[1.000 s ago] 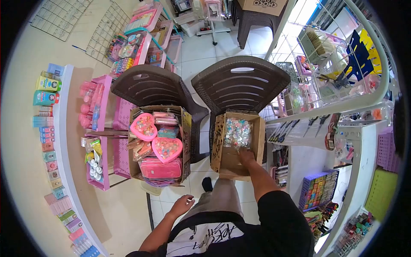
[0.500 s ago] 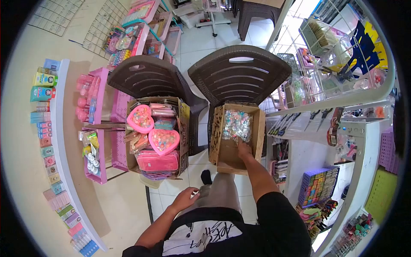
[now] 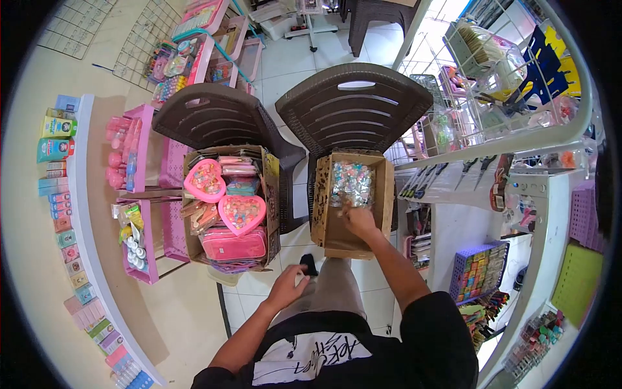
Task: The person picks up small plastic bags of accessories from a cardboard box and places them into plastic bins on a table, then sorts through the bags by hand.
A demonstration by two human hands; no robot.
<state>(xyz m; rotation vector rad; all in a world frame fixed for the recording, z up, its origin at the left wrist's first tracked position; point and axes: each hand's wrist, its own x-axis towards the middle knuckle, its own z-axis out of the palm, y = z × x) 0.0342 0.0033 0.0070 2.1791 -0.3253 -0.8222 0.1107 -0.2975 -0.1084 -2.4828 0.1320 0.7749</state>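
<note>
In the head view my right hand reaches into the cardboard box on the right chair. Its fingers touch the near edge of the shiny small packets at the box's far end; whether they grip anything is too small to tell. My left hand hangs over my left thigh with fingers apart, holding nothing. On the left chair, a fuller cardboard box holds two pink heart-shaped bead cases, pink pouches and other packets.
Two dark plastic chairs face me. Pink shelf racks and a white ledge of small boxes are left. At right are a wire rack with hanging scissors and a purple basket.
My right hand has shifted slightly left and farther into the box, nearer the packets. My left hand is a little higher and its fingers are spread more. The whole view has shifted slightly.
</note>
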